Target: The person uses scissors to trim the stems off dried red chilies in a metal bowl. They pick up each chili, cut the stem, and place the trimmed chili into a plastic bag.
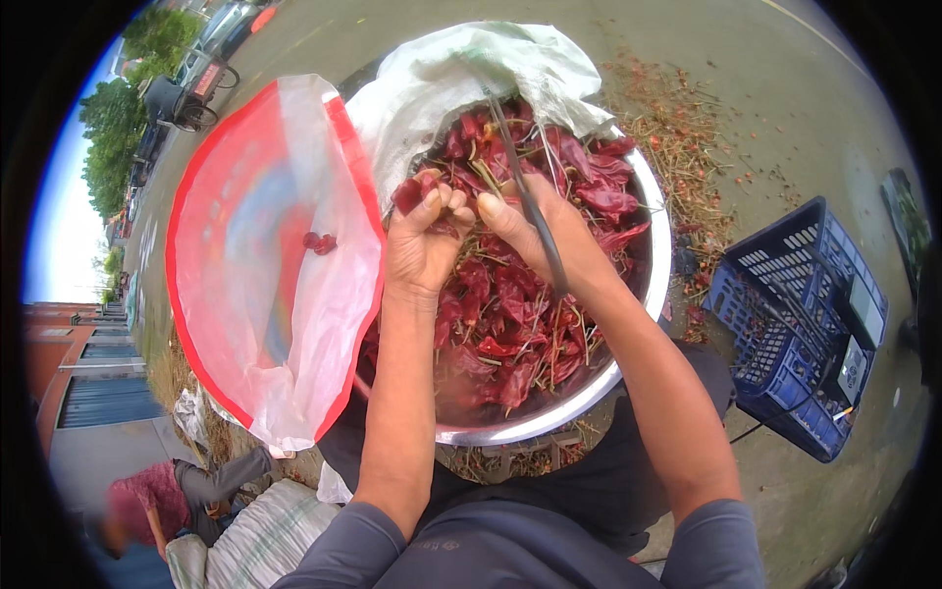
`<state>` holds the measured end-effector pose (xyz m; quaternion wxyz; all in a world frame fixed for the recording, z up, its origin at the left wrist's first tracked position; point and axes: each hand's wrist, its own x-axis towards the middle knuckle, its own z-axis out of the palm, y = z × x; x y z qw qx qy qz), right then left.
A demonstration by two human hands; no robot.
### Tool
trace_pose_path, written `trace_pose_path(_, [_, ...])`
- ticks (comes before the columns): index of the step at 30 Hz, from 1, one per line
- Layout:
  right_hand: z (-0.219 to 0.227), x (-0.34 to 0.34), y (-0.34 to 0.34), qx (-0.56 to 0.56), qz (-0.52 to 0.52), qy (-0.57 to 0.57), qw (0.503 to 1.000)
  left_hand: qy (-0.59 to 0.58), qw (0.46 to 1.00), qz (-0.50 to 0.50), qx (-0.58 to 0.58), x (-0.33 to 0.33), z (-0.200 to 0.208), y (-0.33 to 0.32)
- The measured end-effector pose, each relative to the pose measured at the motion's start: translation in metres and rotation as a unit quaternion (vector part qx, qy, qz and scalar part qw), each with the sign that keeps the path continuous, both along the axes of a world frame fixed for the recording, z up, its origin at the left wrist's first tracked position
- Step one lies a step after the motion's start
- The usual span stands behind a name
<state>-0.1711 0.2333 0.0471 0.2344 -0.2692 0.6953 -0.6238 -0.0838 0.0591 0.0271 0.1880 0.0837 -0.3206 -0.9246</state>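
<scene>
Dried red chili peppers [500,324], with pale stems among them, fill a large round metal basin [659,255] in front of me. My left hand [424,236] is closed over the basin, pinching a dried chili pepper [406,196] at its fingertips. Beside it on the right, my right hand [535,231] is curled with its thumb toward the left hand. Pale stems show near its fingers, but what it grips is hidden. A long dark strip [530,201] crosses in front of the right hand; I cannot tell whether it is held.
A white woven sack [461,59] drapes over the basin's far rim. At left is a red-edged translucent bag [275,255] with a chili piece on it. A blue crate [785,383] stands at right, near scattered stems [677,147]. Another person [162,501] works behind a stuffed sack [270,540].
</scene>
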Motion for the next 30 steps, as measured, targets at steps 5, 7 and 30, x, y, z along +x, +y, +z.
trace_pose_path(5, [0.003, 0.005, 0.003, 0.019, 0.003, 0.04, 0.999, -0.023, 0.996, -0.02, -0.079, -0.023, 0.014, 0.011])
trace_pose_path(7, [-0.004, 0.004, 0.003, 0.003, -0.038, 0.086, 0.996, -0.043, 0.987, -0.06, -0.144, -0.042, 0.016, 0.009])
trace_pose_path(30, [0.001, -0.002, 0.009, 0.069, -0.049, 0.106, 0.991, -0.048, 0.996, -0.014, -0.073, -0.055, 0.04, 0.001])
